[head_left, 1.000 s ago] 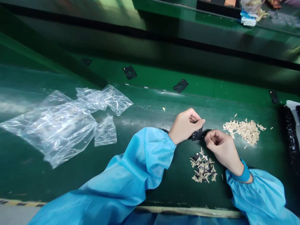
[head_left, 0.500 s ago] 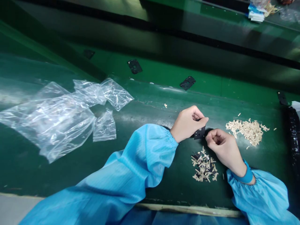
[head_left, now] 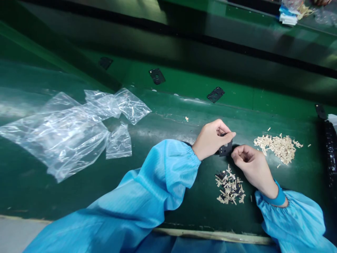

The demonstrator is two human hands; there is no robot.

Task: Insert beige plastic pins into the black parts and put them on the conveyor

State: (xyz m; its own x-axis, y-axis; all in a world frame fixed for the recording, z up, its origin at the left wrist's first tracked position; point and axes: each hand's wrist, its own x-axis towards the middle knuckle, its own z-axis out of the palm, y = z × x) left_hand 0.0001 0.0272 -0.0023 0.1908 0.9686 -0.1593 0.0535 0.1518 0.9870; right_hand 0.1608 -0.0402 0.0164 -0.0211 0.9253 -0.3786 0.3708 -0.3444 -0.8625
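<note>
My left hand (head_left: 212, 138) is closed on a small black plastic part (head_left: 225, 149), a flat plate with small holes, held up above the table between thumb and fingers. Close by on the right, my right hand (head_left: 250, 165) is closed in a pinch at the part's right edge. Whatever its fingertips hold, if anything, is too small to make out. Below the hands lies a pile of beige strips mixed with small dark pieces (head_left: 230, 185). To the right of the hands is a heap of small beige pieces (head_left: 281, 147).
Clear plastic bags (head_left: 76, 130) cover the left of the green table (head_left: 92, 196). Along the green strip behind lie several black plates, one plate (head_left: 216, 95) nearest my hands. A shiny black wrapped object (head_left: 331, 158) stands at the right edge.
The black plates on the green strip behind have shifted to the right. Both hands keep nearly the same pose around the black part.
</note>
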